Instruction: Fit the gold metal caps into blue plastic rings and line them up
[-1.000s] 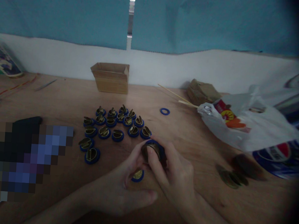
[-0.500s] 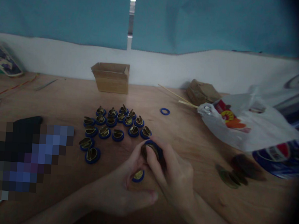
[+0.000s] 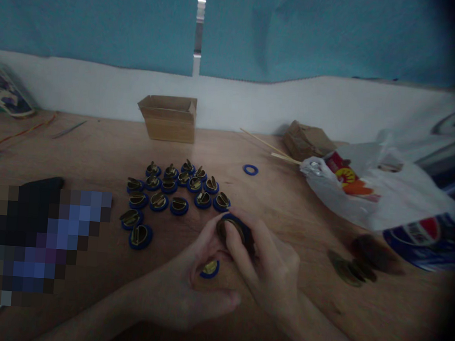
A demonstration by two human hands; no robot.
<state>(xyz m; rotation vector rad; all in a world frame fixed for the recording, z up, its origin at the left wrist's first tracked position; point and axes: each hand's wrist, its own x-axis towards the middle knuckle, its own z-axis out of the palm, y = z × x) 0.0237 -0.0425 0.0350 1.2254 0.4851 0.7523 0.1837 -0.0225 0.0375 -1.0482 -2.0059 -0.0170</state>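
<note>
Nearest you, your left hand (image 3: 188, 287) and right hand (image 3: 271, 272) meet over the counter (image 3: 287, 206), and very little has changed in the last second: both hands have stayed almost in place, only nudging slightly, with the right fingers (image 3: 235, 251) shifting a touch on the piece. Both grips are closed on the same blue-rimmed disc (image 3: 236, 229), a round part with a brassy centre, held up between your fingertips just above the counter. That small shift reads as fine fitting or pressing work on the piece, not a pick or a put-down.

Just under your left fingers, a second blue-and-brass piece (image 3: 209, 268) lies on the counter, untouched.

Beyond your hands, the finished-looking pieces (image 3: 171, 192) sit in loose rows, unchanged. To the right, some dark brassy discs (image 3: 353, 270) lie near a white plastic bag (image 3: 374, 194). A lone blue ring (image 3: 250, 169) rests farther out, and a small open cardboard box (image 3: 169, 117) stands by the back wall.
</note>
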